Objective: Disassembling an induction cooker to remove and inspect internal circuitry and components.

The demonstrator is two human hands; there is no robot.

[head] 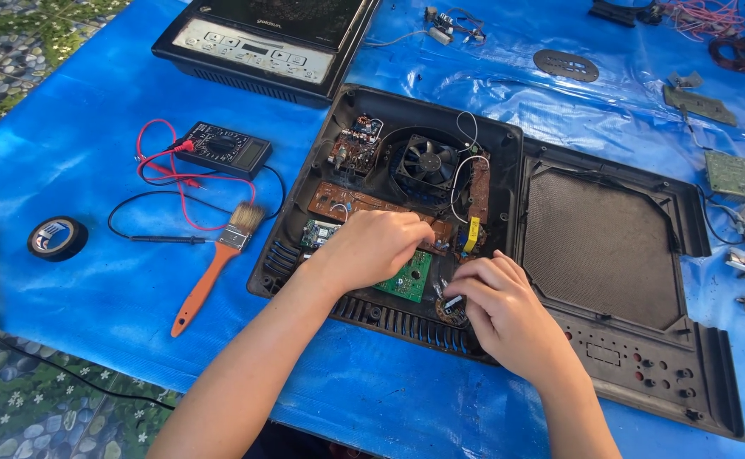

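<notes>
The opened black cooker base (364, 297) lies flat on the surface covered with blue plastic sheet (92, 153), with its inner parts facing up: a cooling fan (426, 161), brown circuit boards (347, 201) and a small green board (408, 279). The left hand (371, 246) rests curled on the boards in the middle of the base; I cannot tell if its grip holds anything, because the fingers hide what is under them. The right hand (500, 306) has its grip narrow, the fingertips pinching a small dark part (452, 304) at the front edge of the base, just beside the green board. I judge the boards to be light but fragile, stiff and easy to crack, with thin wires that can tear, so they are better held by the edges, not by the components. The plastic base looks rigid and not heavy. The separated top panel (610, 255) lies touching it on the right. A multimeter (222, 149), an orange-handled brush (215, 268) and a roll of black tape (56, 238) lie well apart on the left.
</notes>
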